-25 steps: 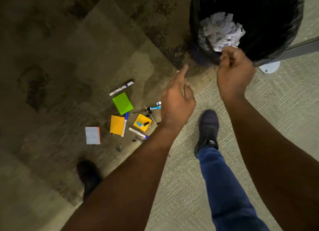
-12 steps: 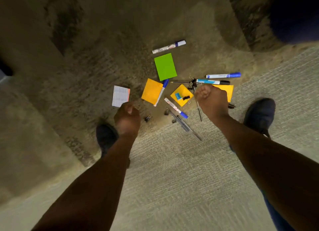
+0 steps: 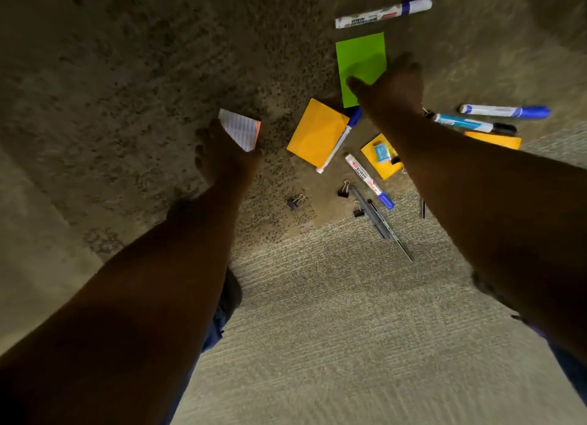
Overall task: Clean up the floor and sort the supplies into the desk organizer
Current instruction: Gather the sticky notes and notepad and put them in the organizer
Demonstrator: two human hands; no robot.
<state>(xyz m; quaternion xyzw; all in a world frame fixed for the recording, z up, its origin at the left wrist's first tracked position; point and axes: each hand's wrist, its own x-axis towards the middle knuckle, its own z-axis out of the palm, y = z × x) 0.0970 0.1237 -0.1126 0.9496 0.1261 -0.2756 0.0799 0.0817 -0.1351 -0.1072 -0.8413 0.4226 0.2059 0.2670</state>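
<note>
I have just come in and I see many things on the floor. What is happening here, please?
A person is bending over office supplies scattered on the carpet. The left hand is at the white lined note pad, and the right hand reaches onto the green sticky pad. Orange pads, several markers, pens and binder clips lie on the floor untouched. No desk organizer is in view.
</note>
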